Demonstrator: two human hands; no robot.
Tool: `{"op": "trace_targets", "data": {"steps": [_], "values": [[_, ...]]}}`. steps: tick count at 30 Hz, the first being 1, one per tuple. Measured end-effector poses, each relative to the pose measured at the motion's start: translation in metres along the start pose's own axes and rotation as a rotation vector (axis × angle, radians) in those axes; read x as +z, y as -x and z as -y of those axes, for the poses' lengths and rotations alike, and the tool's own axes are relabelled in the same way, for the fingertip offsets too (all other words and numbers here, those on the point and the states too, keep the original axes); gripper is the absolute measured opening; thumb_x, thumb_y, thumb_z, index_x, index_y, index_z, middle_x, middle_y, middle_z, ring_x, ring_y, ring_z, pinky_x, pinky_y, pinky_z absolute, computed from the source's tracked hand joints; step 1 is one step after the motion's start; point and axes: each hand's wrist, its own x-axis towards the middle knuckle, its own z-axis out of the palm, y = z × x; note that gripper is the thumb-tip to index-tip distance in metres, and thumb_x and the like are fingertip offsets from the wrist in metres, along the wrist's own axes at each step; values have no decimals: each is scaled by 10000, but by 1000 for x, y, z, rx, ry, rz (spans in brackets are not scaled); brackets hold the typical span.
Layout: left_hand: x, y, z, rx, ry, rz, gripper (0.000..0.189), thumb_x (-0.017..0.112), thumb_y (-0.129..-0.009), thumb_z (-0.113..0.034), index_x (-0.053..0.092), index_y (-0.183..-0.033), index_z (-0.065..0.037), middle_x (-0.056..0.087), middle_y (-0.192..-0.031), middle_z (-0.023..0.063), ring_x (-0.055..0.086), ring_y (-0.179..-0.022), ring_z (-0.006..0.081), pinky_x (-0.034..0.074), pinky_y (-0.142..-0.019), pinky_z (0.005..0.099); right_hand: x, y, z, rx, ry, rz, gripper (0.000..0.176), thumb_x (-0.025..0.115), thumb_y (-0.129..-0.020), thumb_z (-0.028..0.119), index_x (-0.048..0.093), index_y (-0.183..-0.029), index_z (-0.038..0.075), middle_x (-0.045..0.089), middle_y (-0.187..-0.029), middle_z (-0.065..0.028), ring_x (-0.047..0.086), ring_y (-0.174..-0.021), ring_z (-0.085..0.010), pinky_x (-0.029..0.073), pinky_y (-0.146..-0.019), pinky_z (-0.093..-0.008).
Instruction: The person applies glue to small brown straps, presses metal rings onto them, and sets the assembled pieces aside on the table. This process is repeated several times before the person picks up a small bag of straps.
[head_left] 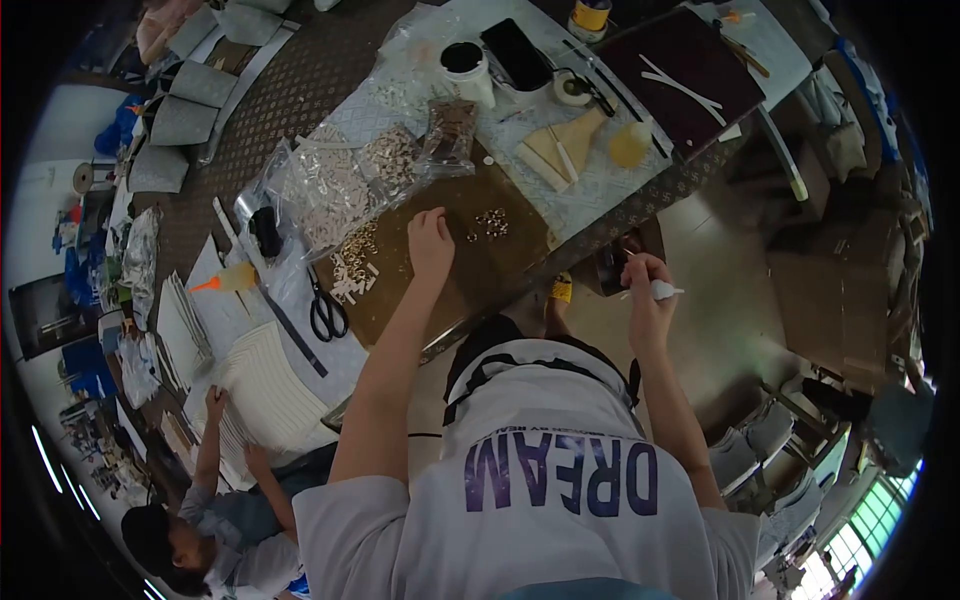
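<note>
My left hand (pixel 430 243) is over the brown board (pixel 500 250), its fingers bent and closed together. Whatever may be between its fingertips is hidden. Just right of it lies a small group of gold metal rings (pixel 492 223); to its left is a pile of gold fittings (pixel 355 255) with small white tubular pieces (pixel 350 287). My right hand (pixel 650 300) is past the table's front edge, closed around a small white tube with a thin pointed tip (pixel 664 290).
Clear bags of small pale parts (pixel 325 190) and a brown-filled packet (pixel 450 130) lie behind the board. Scissors (pixel 327 315) are at its left. A phone (pixel 516 54), white pot (pixel 466 75) and dark red board (pixel 690 80) stand farther back. Another person (pixel 230 530) works at left.
</note>
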Motion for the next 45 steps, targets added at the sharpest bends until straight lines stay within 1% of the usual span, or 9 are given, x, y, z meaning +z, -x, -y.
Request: {"op": "trace_targets", "data": {"steps": [5, 11, 14, 19, 26, 32, 36, 38, 45], "values": [[1, -19, 34, 10, -108, -79, 285, 504, -835, -15, 542, -1117, -4, 516, -1091, 156, 488, -1026, 327, 420, -889, 394, 19, 28, -9, -69, 1, -41, 142, 551, -905, 134, 560, -925, -6, 536, -761, -20, 473, -691, -75, 383, -640, -219], [-16, -36, 41, 143, 29, 22, 216, 505, -858, -47, 576, -1058, -7, 548, -1058, 136, 524, -961, 318, 448, -822, 372, 52, 57, -15, -68, -20, -86, 144, 542, -909, 150, 539, -893, 7, 544, -792, -44, 494, -712, -101, 392, -663, -229], [-21, -42, 47, -24, 83, 91, 194, 541, -828, -40, 589, -1012, 1, 540, -1061, 115, 525, -961, 313, 451, -821, 378, 65, 73, -24, -46, -6, -106, 145, 542, -908, 148, 541, -873, 8, 545, -790, -42, 500, -712, -101, 391, -662, -225], [-23, -44, 63, -76, 58, 64, 317, 706, -750, -122, 500, -971, -27, 549, -852, 112, 548, -810, 277, 464, -698, 368, 81, 90, -28, -32, 97, -94, 138, 549, -903, 135, 553, -848, 9, 550, -788, -26, 504, -705, -94, 394, -660, -220], [-22, -63, 74, -240, 177, 289, 302, 736, -719, -149, 542, -906, -11, 573, -813, 113, 560, -749, 285, 461, -678, 373, 98, 103, -37, -2, 117, -83, 105, 574, -884, 101, 574, -867, -3, 570, -821, -22, 515, -718, -78, 415, -670, -207], [-21, -77, 61, -159, -17, 368, 244, 707, -734, -219, 601, -860, -39, 623, -786, 159, 601, -753, 340, 463, -679, 417, 122, 107, -29, -19, 147, -32, 54, 582, -873, 58, 600, -894, 12, 560, -837, -7, 528, -740, -68, 424, -660, -196], [22, -87, 143, 158, -145, 444, 201, 656, -752, -173, 579, -841, -10, 599, -764, 155, 584, -749, 332, 462, -698, 413, 129, 104, -26, -112, 157, 9, 93, 620, -847, 90, 609, -895, 10, 593, -828, -30, 552, -784, -96, 442, -696, -238], [-2, -88, 121, 50, -150, 612, 199, 644, -760, -151, 572, -874, -4, 597, -796, 155, 581, -740, 324, 465, -699, 406, 133, 104, -23, -158, 85, 23, 92, 618, -848, 95, 610, -890, 14, 598, -829, -31, 557, -795, -106, 442, -705, -248], [-12, -71, 119, 49, -155, 624, 150, 604, -812, -113, 573, -913, -7, 599, -840, 135, 584, -733, 247, 480, -676, 349, 139, 107, -24, -248, 102, 40, 100, 623, -845, 107, 610, -905, 28, 613, -864, -36, 570, -814, -119, 450, -725, -260]]}}
